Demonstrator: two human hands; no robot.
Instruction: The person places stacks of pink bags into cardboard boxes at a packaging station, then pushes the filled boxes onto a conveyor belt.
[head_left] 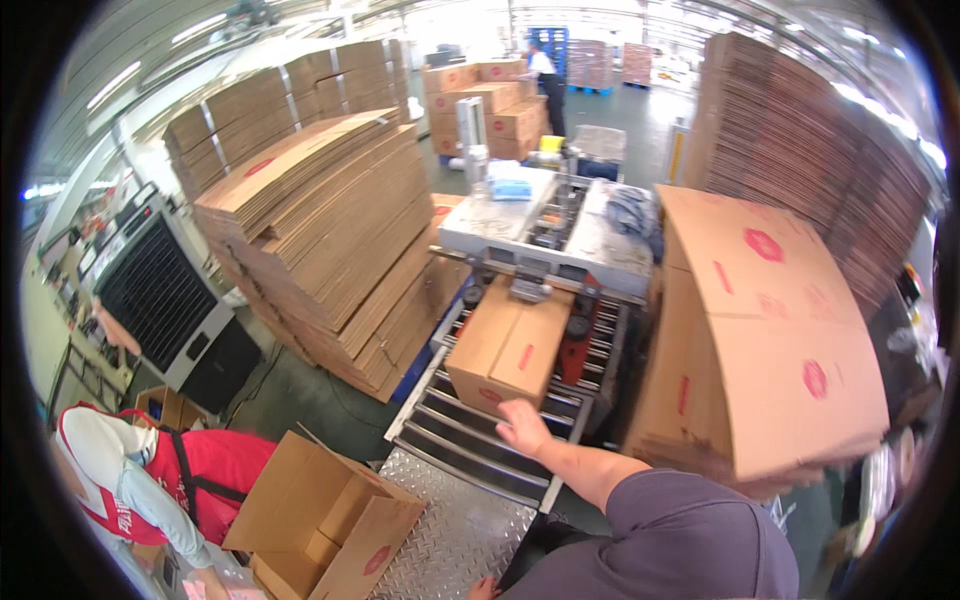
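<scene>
the left hand point(522, 427), fingers spread, presses the near face of the closed brown cardboard box point(510, 345) on the steel roller conveyor point(470, 440). step in hand looks like feeding the box into the grey taping machine point(545, 235) beyond it. the right hand is out of view.

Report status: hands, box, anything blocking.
Right hand open against closed carton on roller conveyor. Left hand low at frame edge, grip unclear. Taping machine straight ahead.

The right hand point(522, 428) rests open-fingered against the near end of a closed box point(508, 345) on the roller conveyor point(470, 440), which runs under a taping machine point(545, 235). The left hand point(483, 589) shows only at the lower edge, on the metal plate point(440, 530). A person in red point(150, 480) bends beside an open box point(320, 520).
</scene>
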